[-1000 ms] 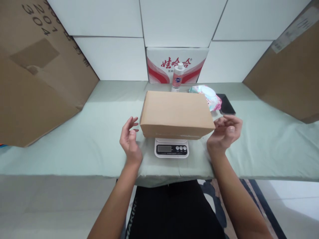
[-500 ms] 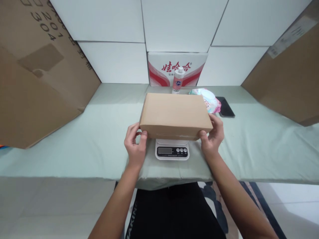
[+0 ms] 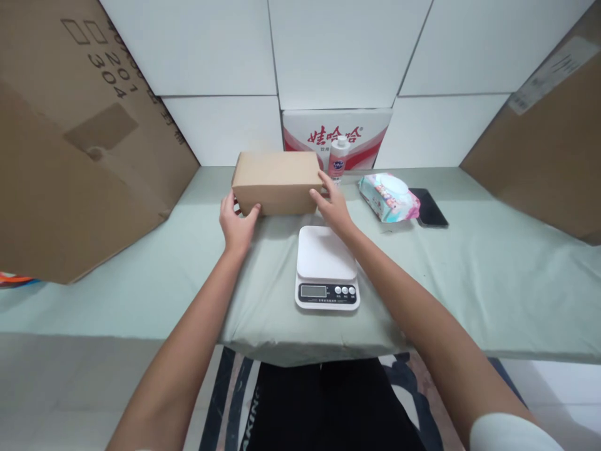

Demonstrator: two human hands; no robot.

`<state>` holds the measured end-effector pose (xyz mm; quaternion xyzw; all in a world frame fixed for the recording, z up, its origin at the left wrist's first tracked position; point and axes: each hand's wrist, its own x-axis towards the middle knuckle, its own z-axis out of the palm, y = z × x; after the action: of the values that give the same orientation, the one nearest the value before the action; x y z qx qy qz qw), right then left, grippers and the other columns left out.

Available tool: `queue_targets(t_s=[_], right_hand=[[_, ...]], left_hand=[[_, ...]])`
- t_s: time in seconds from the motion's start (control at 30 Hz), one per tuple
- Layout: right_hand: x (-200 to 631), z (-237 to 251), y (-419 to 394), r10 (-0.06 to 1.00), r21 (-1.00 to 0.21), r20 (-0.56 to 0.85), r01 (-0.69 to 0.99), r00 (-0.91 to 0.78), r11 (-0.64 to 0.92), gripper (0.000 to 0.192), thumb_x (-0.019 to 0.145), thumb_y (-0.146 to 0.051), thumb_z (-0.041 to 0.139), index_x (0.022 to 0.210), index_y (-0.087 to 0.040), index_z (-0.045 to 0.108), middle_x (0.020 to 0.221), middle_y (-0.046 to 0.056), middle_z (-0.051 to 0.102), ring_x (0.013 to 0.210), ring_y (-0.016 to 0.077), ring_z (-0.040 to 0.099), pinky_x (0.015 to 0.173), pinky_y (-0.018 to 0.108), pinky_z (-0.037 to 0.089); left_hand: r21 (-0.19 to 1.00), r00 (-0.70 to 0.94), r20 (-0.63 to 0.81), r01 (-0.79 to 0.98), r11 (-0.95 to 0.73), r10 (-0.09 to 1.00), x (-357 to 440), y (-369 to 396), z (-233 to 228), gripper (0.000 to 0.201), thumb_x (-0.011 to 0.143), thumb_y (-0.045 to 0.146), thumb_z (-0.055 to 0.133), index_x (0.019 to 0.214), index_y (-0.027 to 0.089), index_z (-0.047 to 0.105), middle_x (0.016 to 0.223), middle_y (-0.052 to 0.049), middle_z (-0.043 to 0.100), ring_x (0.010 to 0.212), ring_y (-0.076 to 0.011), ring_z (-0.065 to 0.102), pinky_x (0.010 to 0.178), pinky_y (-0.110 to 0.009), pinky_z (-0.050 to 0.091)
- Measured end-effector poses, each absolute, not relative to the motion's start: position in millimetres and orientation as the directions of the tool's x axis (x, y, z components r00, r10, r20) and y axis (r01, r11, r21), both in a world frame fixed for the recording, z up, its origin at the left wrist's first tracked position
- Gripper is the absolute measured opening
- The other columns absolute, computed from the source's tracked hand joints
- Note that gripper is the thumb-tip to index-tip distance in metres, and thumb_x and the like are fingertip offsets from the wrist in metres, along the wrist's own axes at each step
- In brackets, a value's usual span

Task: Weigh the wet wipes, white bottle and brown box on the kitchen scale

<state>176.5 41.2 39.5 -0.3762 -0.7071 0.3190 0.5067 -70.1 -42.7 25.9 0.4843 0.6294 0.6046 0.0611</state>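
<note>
A plain brown cardboard box (image 3: 279, 170), closed, is held between my two hands toward the back of the table, left of centre. My left hand (image 3: 237, 222) grips its left end, thumb on the front face. At the right end, my right hand (image 3: 332, 202) holds the box with the thumb in front and fingers along the side. In front of the box, a white digital kitchen scale (image 3: 327, 254) lies with its platform bare; its display looks blank. Whether the box's underside touches the cloth I cannot tell.
Behind stand a pink bottle with a white cap (image 3: 339, 158) and a white-and-red carton (image 3: 300, 128). A pack of wipes (image 3: 389, 197) and a black phone (image 3: 431, 210) lie to the right. Large cardboard boxes flank the table at left (image 3: 107, 181) and right (image 3: 544, 150).
Both hands have carried the cardboard box off the scale, back and to the left. The scale's platform and more of the wipes pack now show.
</note>
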Motion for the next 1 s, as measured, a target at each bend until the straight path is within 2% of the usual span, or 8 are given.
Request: queue_targets(t_s=[0.1, 0.23, 0.37, 0.47, 0.53, 0.73, 0.9, 1.0], right_hand=[[157.3, 32.9, 70.3, 0.892, -0.859, 0.414, 0.246, -0.178, 0.448, 0.069, 0.086, -0.059, 0.064, 0.145, -0.022, 0.059, 0.153, 0.014, 0.059, 0.137, 0.0331, 0.058, 0.111, 0.053, 0.053], [147.6, 40.7, 82.3, 0.927, -0.937, 0.300, 0.114, -0.228, 0.331, 0.077, 0.083, -0.059, 0.065, 0.150, -0.024, 0.051, 0.155, 0.015, 0.056, 0.101, 0.0278, 0.074, 0.087, 0.048, 0.064], [176.0, 49.4, 79.3, 0.839, -0.835, 0.544, 0.117, 0.019, 0.538, 0.055, 0.092, -0.054, 0.056, 0.137, -0.023, 0.056, 0.145, 0.014, 0.061, 0.100, 0.0237, 0.073, 0.087, 0.042, 0.062], [210.0, 43.3, 91.6, 0.742, -0.779, 0.624, 0.268, 0.246, 0.567, 0.050, 0.090, -0.049, 0.059, 0.131, -0.021, 0.055, 0.135, 0.015, 0.064, 0.121, 0.0282, 0.065, 0.100, 0.048, 0.057], [223.4, 32.9, 107.8, 0.797, -0.811, 0.562, 0.338, 0.222, 0.477, 0.061, 0.081, -0.046, 0.070, 0.133, -0.019, 0.054, 0.135, 0.017, 0.064, 0.130, 0.0317, 0.061, 0.108, 0.052, 0.052], [202.1, 3.3, 141.8, 0.946, -0.872, 0.323, 0.401, 0.041, 0.280, 0.065, 0.069, -0.031, 0.075, 0.131, -0.018, 0.059, 0.127, 0.014, 0.071, 0.120, 0.0311, 0.066, 0.109, 0.046, 0.050], [196.2, 12.4, 124.8, 0.931, -0.841, 0.355, 0.465, 0.085, 0.278, 0.042, 0.071, -0.033, 0.072, 0.109, -0.018, 0.065, 0.112, 0.012, 0.075, 0.104, 0.0279, 0.067, 0.097, 0.042, 0.053], [217.4, 29.5, 87.2, 0.910, -0.840, 0.412, 0.371, -0.039, 0.396, 0.041, 0.073, -0.037, 0.076, 0.108, -0.020, 0.063, 0.102, 0.006, 0.073, 0.075, 0.0185, 0.061, 0.075, 0.034, 0.054]], left_hand=[[0.824, -0.561, 0.495, 0.545, -0.154, 0.663, -74.5, -20.9, 11.1, 0.062, 0.075, 0.030, 0.078, 0.133, 0.019, 0.061, 0.132, -0.015, 0.062, 0.119, -0.0253, 0.062, 0.097, -0.036, 0.056], [0.848, -0.651, 0.461, 0.523, -0.084, 0.603, -74.8, 2.0, 3.7, 0.051, 0.075, 0.025, 0.077, 0.122, 0.019, 0.060, 0.123, -0.012, 0.063, 0.110, -0.0224, 0.062, 0.102, -0.037, 0.051], [0.915, -0.820, 0.340, 0.402, 0.040, 0.460, -72.8, 10.8, 3.1, 0.027, 0.079, 0.024, 0.073, 0.098, 0.020, 0.055, 0.087, 0.001, 0.056, 0.081, -0.0145, 0.056, 0.093, -0.033, 0.049], [0.902, -0.727, 0.359, 0.432, -0.016, 0.585, -67.5, 8.5, 3.0, 0.016, 0.084, 0.026, 0.067, 0.082, 0.022, 0.052, 0.066, 0.007, 0.045, 0.064, -0.0121, 0.046, 0.076, -0.028, 0.046], [0.866, -0.568, 0.413, 0.488, -0.112, 0.712, -62.0, 6.7, 3.5, 0.013, 0.085, 0.028, 0.065, 0.080, 0.022, 0.055, 0.064, 0.006, 0.049, 0.061, -0.0119, 0.047, 0.069, -0.027, 0.044], [0.715, -0.100, 0.412, 0.651, -0.254, 0.906, -50.5, 6.8, 5.7, 0.025, 0.087, 0.033, 0.065, 0.107, 0.024, 0.076, 0.108, -0.005, 0.080, 0.076, -0.0160, 0.064, 0.078, -0.030, 0.050], [0.623, 0.013, 0.326, 0.749, -0.225, 0.945, -49.6, 5.9, 7.7, 0.037, 0.088, 0.032, 0.063, 0.123, 0.027, 0.074, 0.152, -0.005, 0.063, 0.089, -0.0210, 0.069, 0.090, -0.039, 0.053], [0.606, 0.034, 0.307, 0.764, -0.222, 0.951, -48.5, 4.8, 9.4, 0.036, 0.089, 0.034, 0.062, 0.122, 0.027, 0.075, 0.157, -0.005, 0.058, 0.092, -0.0222, 0.070, 0.092, -0.040, 0.054]])
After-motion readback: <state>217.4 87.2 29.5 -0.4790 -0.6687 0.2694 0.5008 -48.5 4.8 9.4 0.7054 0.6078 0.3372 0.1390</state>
